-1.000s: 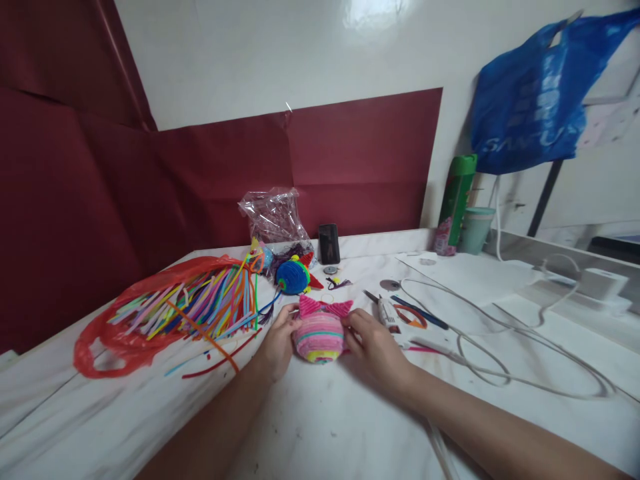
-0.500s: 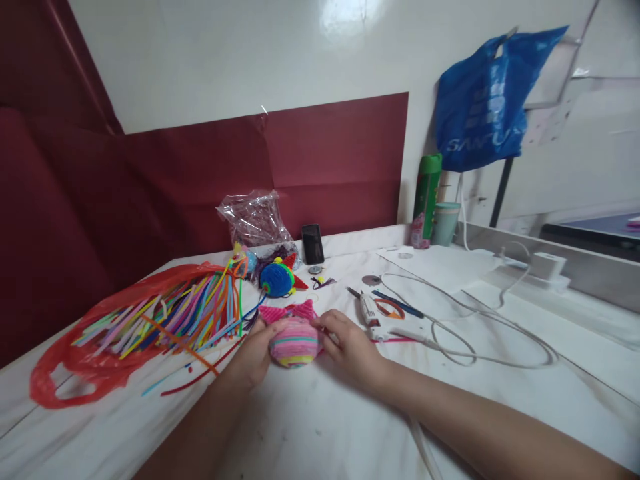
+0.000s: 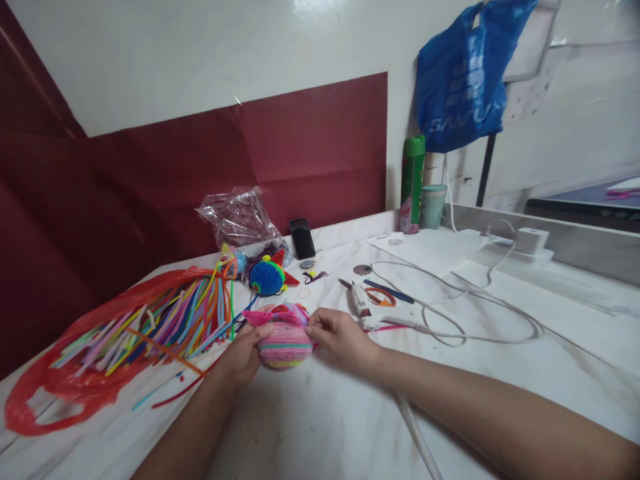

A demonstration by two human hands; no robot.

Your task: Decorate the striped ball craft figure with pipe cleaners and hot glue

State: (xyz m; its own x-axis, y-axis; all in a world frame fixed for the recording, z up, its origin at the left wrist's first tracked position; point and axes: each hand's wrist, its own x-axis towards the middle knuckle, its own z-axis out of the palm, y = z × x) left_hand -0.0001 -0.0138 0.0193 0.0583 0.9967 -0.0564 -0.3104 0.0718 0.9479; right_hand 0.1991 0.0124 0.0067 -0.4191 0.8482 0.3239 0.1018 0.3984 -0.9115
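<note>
Between my two hands is a pink striped yarn-wrapped ball (image 3: 285, 347) with teal and yellow bands and bright pink fuzzy pieces along its far side. My left hand (image 3: 244, 355) grips its left side, thumb resting on top. On the right edge, my right hand (image 3: 340, 339) pinches the ball with thumb and fingertips; what lies under those fingertips is hidden. Just beyond sits a similar blue ball (image 3: 267, 278) with red pointed pieces and yellow-green trim. A white glue gun (image 3: 361, 301) lies to the right of my right hand, beside blue-handled pliers (image 3: 390, 291).
At left, a red plastic bag (image 3: 30, 417) lies under many coloured pipe cleaners (image 3: 170, 320). Behind are a clear plastic bag (image 3: 240, 217) and a phone (image 3: 303, 239). A white cable (image 3: 537, 327) loops across the right side. A green can (image 3: 413, 183) and cup (image 3: 433, 207) stand at the back.
The whole view has shifted, so the table things appear further left. The ball has tilted a little, showing more striped colour at its far edge. Both hands stay on it.
</note>
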